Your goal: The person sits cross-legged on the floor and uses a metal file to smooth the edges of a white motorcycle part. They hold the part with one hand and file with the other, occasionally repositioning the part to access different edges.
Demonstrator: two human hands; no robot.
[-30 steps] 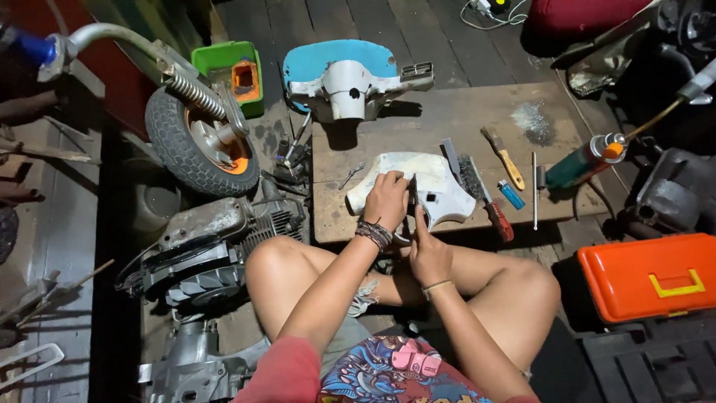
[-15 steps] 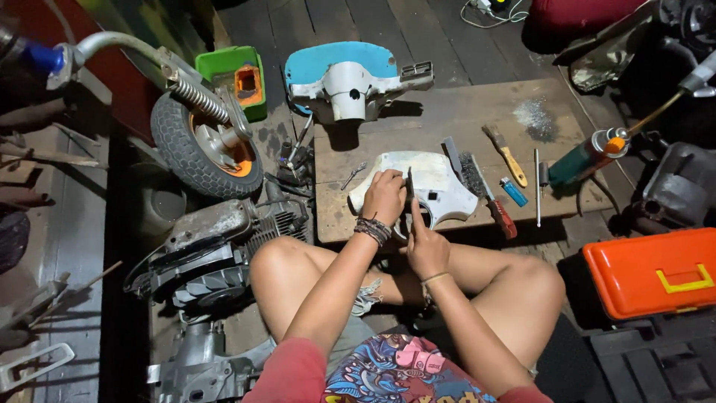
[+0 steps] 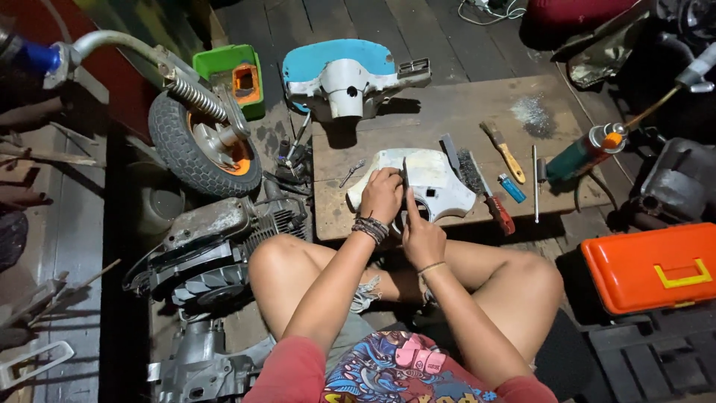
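Right hand (image 3: 422, 237) shifted slightly, index finger now stretched up along thin blade (image 3: 405, 173); left hand (image 3: 382, 195) closed tighter over white panel (image 3: 432, 183).

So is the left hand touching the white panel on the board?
Touching. The head view shows the left hand pressed down on the white panel's near edge, fingers curled over it with no gap, beside the right hand.

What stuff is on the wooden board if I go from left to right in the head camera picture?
Small wrench → white panel under both hands → wire brush → yellow-handled brush → blue lighter → thin metal rod → green torch canister.
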